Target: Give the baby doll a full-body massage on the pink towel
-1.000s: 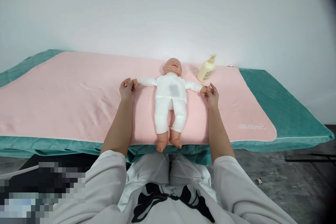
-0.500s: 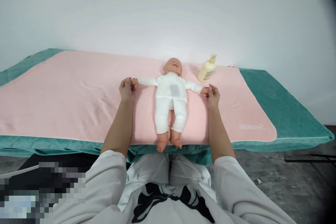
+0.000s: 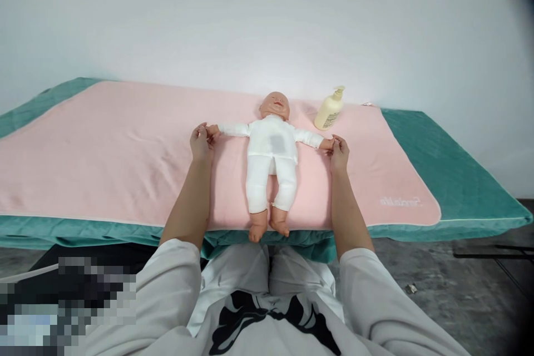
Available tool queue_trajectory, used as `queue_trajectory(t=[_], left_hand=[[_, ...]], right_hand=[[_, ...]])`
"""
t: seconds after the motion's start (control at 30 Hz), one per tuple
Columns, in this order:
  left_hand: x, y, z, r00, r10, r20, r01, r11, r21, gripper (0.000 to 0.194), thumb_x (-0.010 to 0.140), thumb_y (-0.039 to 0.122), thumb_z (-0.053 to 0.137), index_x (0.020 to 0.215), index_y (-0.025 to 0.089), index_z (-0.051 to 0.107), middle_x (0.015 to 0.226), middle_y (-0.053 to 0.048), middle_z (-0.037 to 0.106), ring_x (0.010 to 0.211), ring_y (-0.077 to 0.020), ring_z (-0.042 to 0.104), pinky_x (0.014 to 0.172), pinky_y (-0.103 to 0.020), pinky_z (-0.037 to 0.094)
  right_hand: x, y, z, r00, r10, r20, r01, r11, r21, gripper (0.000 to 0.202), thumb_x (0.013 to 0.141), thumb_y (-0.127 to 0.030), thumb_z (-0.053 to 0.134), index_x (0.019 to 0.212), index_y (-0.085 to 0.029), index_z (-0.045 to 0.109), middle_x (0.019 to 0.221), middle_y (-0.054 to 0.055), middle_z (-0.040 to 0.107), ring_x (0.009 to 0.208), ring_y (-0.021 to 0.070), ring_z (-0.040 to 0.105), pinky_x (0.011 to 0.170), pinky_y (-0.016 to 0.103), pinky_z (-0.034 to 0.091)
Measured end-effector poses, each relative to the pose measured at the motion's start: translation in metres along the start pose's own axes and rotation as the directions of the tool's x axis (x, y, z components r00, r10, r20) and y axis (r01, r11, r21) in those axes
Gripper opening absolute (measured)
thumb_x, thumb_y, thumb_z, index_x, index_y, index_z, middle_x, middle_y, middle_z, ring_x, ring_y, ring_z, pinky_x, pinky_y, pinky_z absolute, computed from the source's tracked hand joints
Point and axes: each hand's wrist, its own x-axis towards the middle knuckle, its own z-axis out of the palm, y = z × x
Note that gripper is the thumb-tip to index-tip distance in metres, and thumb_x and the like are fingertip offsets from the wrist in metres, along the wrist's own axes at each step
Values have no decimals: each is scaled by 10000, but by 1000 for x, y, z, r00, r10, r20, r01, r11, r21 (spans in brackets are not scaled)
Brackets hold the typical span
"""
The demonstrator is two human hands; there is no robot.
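A baby doll (image 3: 272,144) in a white top and trousers lies on its back on a pink mat (image 3: 125,150), its arms stretched out to both sides and its bare feet at the mat's near edge. My left hand (image 3: 201,140) pinches the doll's hand on the left side. On the right side, my right hand (image 3: 340,151) grips the doll's other hand between thumb and fingers. A pale yellow pump bottle (image 3: 329,111) stands beyond the doll's right-side arm, close to the wall.
Under the mat is a green padded cover (image 3: 450,161) on a long table against a pale wall (image 3: 267,22). A dark object, partly pixelated, sits at the lower left. Thin black bars (image 3: 492,256) show at the lower right above the grey floor.
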Motion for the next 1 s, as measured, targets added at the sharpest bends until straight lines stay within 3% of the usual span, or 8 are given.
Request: queue_trajectory(t=[0.13,0.37,0.73,1.0], left_hand=[[1,-2,0,1000,9,10,-9,1000,-2,73,957,195,614,1015,173,576,787,-5,655,607,-85,670,661,-198,601],[1,-3,0,999,36,19,-36,999,-1,121,929,95,612,1014,162,559,739,21,630,606,-74,660,703,-212,609],[-5,2,4,999,49,6,-50,998,49,152,888,246,715,925,171,588,741,4,650,541,-67,621,553,-156,552],[-7,3,2,1000,19,4,-19,999,46,151,954,313,635,941,167,599,813,-35,697,536,-69,620,550,-163,550]], right_hand=[[1,-1,1,1000,24,6,-24,999,46,422,818,-536,638,1093,-217,601,933,11,628,570,62,563,526,222,502],[-2,-5,1,1000,2,27,-3,1000,28,553,720,-555,745,1138,-219,610,1009,20,658,667,81,607,538,209,516],[-8,-11,2,999,-41,30,41,999,-4,554,737,-555,727,1138,-183,638,933,36,704,558,62,512,509,214,408],[-7,-10,1,999,-52,14,52,999,-3,546,750,-581,698,1118,-179,668,919,36,706,532,55,484,464,196,353]])
